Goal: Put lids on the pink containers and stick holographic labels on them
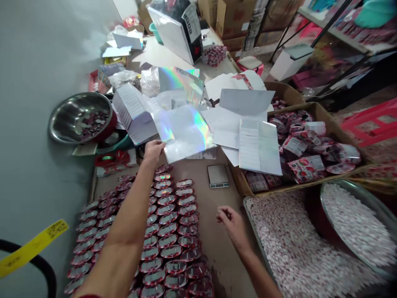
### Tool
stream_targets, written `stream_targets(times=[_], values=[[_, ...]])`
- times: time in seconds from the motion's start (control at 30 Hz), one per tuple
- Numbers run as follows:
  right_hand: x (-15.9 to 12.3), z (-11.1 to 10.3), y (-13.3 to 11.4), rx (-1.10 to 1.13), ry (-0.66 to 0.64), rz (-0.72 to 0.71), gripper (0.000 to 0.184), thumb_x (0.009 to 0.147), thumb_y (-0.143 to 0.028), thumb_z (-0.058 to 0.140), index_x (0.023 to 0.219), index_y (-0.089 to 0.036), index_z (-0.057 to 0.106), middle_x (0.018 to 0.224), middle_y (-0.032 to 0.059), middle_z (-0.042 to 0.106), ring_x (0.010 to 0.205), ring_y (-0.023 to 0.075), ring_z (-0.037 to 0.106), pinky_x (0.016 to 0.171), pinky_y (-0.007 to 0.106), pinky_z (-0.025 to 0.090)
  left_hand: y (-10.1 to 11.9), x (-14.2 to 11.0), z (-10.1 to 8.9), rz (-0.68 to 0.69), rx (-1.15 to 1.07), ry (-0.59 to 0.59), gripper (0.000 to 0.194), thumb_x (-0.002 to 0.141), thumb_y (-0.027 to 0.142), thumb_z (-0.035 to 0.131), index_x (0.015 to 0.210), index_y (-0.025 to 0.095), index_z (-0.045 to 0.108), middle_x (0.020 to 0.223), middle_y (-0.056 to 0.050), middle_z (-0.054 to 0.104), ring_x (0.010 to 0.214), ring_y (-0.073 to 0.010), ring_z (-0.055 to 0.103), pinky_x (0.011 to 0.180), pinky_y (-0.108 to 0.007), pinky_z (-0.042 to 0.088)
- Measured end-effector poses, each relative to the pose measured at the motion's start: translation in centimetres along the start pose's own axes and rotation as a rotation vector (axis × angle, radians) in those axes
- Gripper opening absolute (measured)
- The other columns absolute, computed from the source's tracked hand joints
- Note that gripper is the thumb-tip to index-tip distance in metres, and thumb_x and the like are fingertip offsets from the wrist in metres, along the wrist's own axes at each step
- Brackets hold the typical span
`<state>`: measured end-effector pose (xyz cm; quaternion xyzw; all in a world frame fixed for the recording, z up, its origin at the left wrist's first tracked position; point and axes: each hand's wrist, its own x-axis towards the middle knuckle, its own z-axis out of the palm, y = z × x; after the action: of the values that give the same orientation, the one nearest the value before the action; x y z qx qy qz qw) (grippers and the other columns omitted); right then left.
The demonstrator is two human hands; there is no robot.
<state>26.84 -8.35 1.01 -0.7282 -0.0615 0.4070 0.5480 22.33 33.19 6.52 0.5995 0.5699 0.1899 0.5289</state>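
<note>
My left hand (pixel 154 151) is closed on the left edge of a shiny holographic sheet (pixel 186 131), which tilts above the far part of the table. Rainbow bands gleam across it. Low over the bare strip of table, my right hand (pixel 232 225) has its fingers curled in; whether anything is between them I cannot make out. A small digital scale (pixel 218 176) lies just beyond the right hand. Under my left forearm stand rows of red-and-silver pouches (pixel 169 240), packed upright with their oval ends facing up.
At the left sits a steel bowl (pixel 62 120) with small pieces inside. A carton (pixel 366 165) of printed pouches stands right, near a tray (pixel 263 248) and a basin (pixel 325 215) full of small white-pink pieces. White stacks and silvery sheets (pixel 248 101) lie at the back.
</note>
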Motion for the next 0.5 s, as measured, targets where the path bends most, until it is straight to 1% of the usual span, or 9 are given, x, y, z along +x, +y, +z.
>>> stream_targets(times=[0.03,0.1,0.17,0.23,0.33,0.37,0.4,0.47,0.5], values=[[0.9,-0.2,-0.6,0.056,0.005,0.046,0.065,0.073,-0.082,0.072,0.091,-0.020,0.074,0.081,0.0112,0.077,0.077,0.0279,0.073,0.076,0.039,0.058,-0.3,-1.7,-2.3,-0.008,-0.001,-0.070,0.045,0.065,0.055,0.087,0.087,0.019,0.070,0.070,0.001,0.066,0.068,-0.0140,0.058,0.065,-0.028,0.047],[2.7,-0.8,-1.6,0.166,-0.018,0.157,0.077,0.073,-0.091,0.063,0.098,-0.019,0.073,0.087,0.0132,0.079,0.082,0.0276,0.076,0.078,0.038,0.057,-2.1,-6.3,-7.1,-0.032,0.016,-0.125,0.052,0.053,0.055,0.090,0.083,0.018,0.070,0.070,0.000,0.066,0.064,-0.0142,0.056,0.059,-0.027,0.044],[4.3,-1.2,-2.6,0.267,-0.116,0.242,0.085,0.076,-0.096,0.050,0.108,-0.020,0.072,0.101,0.0146,0.080,0.095,0.0276,0.078,0.081,0.038,0.057,-5.1,-11.8,-11.2,-0.079,0.058,-0.191,0.052,0.051,0.060,0.089,0.078,0.020,0.069,0.069,0.000,0.064,0.061,-0.0148,0.054,0.055,-0.025,0.040],[5.1,-0.7,-3.5,0.308,-0.260,0.275,0.087,0.076,-0.097,0.048,0.113,-0.021,0.070,0.104,0.0134,0.080,0.101,0.0270,0.077,0.082,0.038,0.057,-9.2,-17.7,-13.9,-0.194,0.096,-0.291,0.051,0.054,0.064,0.087,0.073,0.022,0.067,0.068,0.001,0.062,0.062,-0.0155,0.054,0.057,-0.025,0.041],[4.6,2.2,-4.5,0.247,-0.439,0.262,0.079,0.068,-0.089,0.068,0.108,-0.021,0.070,0.091,0.0075,0.079,0.086,0.0244,0.075,0.076,0.034,0.055,-15.8,-25.9,-15.4,-0.319,0.099,-0.337,0.054,0.055,0.072,0.083,0.068,0.022,0.066,0.064,0.001,0.058,0.061,-0.0163,0.051,0.060,-0.028,0.041],[4.1,3.5,-4.8,0.221,-0.466,0.233,0.074,0.065,-0.081,0.076,0.106,-0.021,0.070,0.087,0.0050,0.077,0.081,0.0226,0.073,0.074,0.032,0.053,-17.8,-28.3,-15.6,-0.355,0.098,-0.334,0.055,0.053,0.074,0.082,0.068,0.023,0.066,0.065,0.001,0.059,0.062,-0.0178,0.052,0.061,-0.029,0.042],[3.4,4.9,-4.9,0.198,-0.471,0.185,0.068,0.061,-0.072,0.083,0.104,-0.021,0.070,0.084,0.0025,0.075,0.077,0.0205,0.070,0.072,0.030,0.052,-19.5,-30.5,-15.8,-0.361,0.110,-0.284,0.057,0.052,0.077,0.080,0.066,0.024,0.066,0.064,0.000,0.060,0.064,-0.0199,0.054,0.062,-0.031,0.043],[2.1,7.1,-4.9,0.148,-0.444,0.049,0.057,0.055,-0.052,0.090,0.098,-0.021,0.070,0.077,-0.0019,0.070,0.074,0.0171,0.065,0.070,0.027,0.049,-21.9,-34.1,-16.6,-0.356,0.166,-0.251,0.054,0.053,0.077,0.079,0.064,0.025,0.068,0.066,-0.002,0.063,0.070,-0.0247,0.059,0.067,-0.035,0.046],[1.3,8.0,-4.7,0.123,-0.443,-0.003,0.052,0.054,-0.046,0.090,0.094,-0.021,0.070,0.075,-0.0033,0.067,0.072,0.0159,0.062,0.070,0.026,0.048,-22.4,-35.5,-17.2,-0.359,0.220,-0.264,0.052,0.053,0.075,0.080,0.062,0.026,0.067,0.065,-0.003,0.064,0.071,-0.0267,0.060,0.068,-0.036,0.046]])
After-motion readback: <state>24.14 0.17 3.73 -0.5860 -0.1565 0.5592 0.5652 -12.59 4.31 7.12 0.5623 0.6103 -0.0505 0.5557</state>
